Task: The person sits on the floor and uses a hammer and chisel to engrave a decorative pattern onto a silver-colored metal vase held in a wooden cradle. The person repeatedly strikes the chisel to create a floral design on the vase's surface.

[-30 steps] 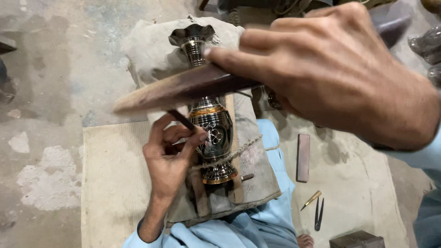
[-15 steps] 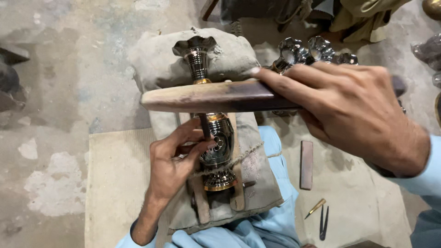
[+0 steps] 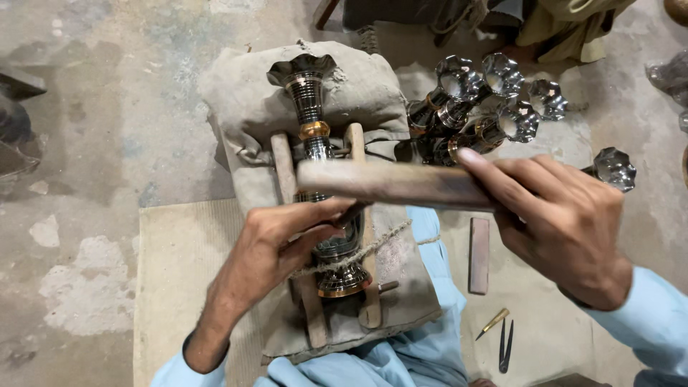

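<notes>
A black and silver metal vase (image 3: 312, 115) with gold bands lies on its side between two wooden slats (image 3: 284, 168) on a padded cloth bag (image 3: 365, 86), tied down by a cord (image 3: 373, 247). My left hand (image 3: 283, 247) rests on the vase's body, fingers pinched around a thin dark tool whose tip is hidden. My right hand (image 3: 566, 226) grips a wooden stick (image 3: 387, 183), holding it level across the vase just above my left hand.
Several similar vases (image 3: 480, 100) lie in a heap at the upper right. A flat brown stone (image 3: 478, 254), a small brass punch (image 3: 493, 324) and dark tweezers (image 3: 505, 347) lie on the mat at the right. Bare concrete floor spreads at the left.
My right hand has brought the wooden stick down and to the right, now level just over my left hand. The view has pulled back, showing the heap of vases.
</notes>
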